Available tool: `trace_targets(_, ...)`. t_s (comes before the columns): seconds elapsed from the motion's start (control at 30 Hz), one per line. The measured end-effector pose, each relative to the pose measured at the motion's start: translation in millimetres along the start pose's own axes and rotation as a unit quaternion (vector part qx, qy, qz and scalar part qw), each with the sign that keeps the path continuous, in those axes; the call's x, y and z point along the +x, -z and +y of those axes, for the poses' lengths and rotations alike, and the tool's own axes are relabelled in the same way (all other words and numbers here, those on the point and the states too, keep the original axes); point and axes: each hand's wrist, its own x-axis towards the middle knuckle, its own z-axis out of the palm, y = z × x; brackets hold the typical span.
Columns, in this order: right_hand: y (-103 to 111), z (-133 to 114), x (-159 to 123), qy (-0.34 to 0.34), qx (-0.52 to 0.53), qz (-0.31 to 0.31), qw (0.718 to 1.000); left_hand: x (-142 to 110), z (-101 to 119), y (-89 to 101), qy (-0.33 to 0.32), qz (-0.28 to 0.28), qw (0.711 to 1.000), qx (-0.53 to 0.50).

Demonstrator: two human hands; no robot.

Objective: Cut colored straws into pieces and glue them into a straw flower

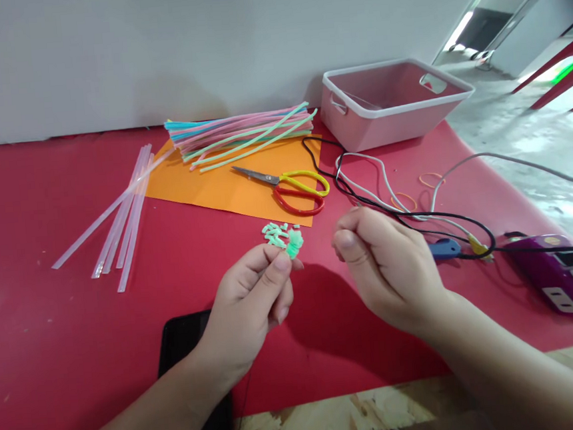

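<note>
Red table [51, 342]; right hand [391, 269] apparently curled.

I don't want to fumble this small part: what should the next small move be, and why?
I'd bring the right hand over to steady the green fuzzy piece. Only the left hand pinches it, by its lower end, while the right is curled and apart from it. Whether the right hides anything, I can't tell.

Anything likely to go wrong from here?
Loose green bits lie right by the left hand; a brush could scatter them. The green tuft sits at its fingertips and might slip out. The black cable runs close by the right hand, so it may snag.
</note>
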Motion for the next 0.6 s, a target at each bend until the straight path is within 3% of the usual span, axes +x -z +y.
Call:
trace_targets(0.2,-12.5,8.6,-1.9,-0.007,-0.024,-0.074,0.997,-1.6,-2.5,2.0,-0.008,0.007,1.000,0.016)
trace_targets(0.33,-15.0,10.8,-3.3,-0.030,0.016,-0.095,0.995,-1.7,-2.1,2.0,-0.006,0.010,1.000,0.017)
trace_targets(0.43,-12.1,7.0,-1.8,-0.091,0.100,-0.108,0.985,-1.2,-0.4,0.7,-0.002,0.015,1.000,0.001)
trace_targets(0.5,-9.4,3.2,0.4,-0.169,0.218,-0.130,0.952,-0.9,0.7,-0.2,-0.002,0.022,1.000,-0.011)
trace_targets(0.6,-6.7,-1.0,3.9,-0.281,0.407,-0.158,0.855,-0.9,1.4,-1.0,0.003,0.032,0.999,-0.026)
